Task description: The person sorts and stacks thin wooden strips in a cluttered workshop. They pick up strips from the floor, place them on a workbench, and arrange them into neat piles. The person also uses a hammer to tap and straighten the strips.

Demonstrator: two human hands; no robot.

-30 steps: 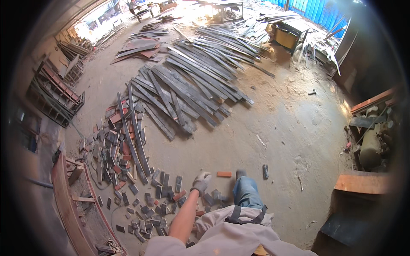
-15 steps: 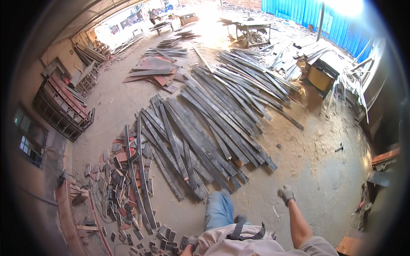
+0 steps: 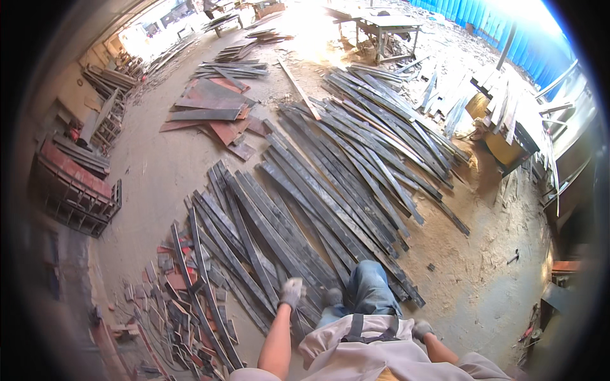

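My left hand [image 3: 291,292], in a grey work glove, is stretched forward over the near end of a spread of long dark planks [image 3: 305,190]. Its fingers look curled in, and nothing shows in them. Whether it touches a plank I cannot tell; it seems held above them. My right hand [image 3: 422,330], also gloved, hangs low beside my right hip, its fingers too small and partly hidden to read. One leg in blue jeans [image 3: 368,289] is forward among the plank ends, with a shoe [image 3: 333,296] beside it on the planks.
Short offcuts [image 3: 178,317] lie heaped at left, with two long strips [image 3: 202,286] across them. Reddish sheets [image 3: 216,108] are piled farther off. A work table [image 3: 387,28] stands at the back, a yellow box-like stand [image 3: 508,146] at right. Sawdust covers floor [image 3: 445,260].
I have stepped forward onto the near ends of the planks. My left hand has swung forward from my side, while my right hand has dropped back to my hip.
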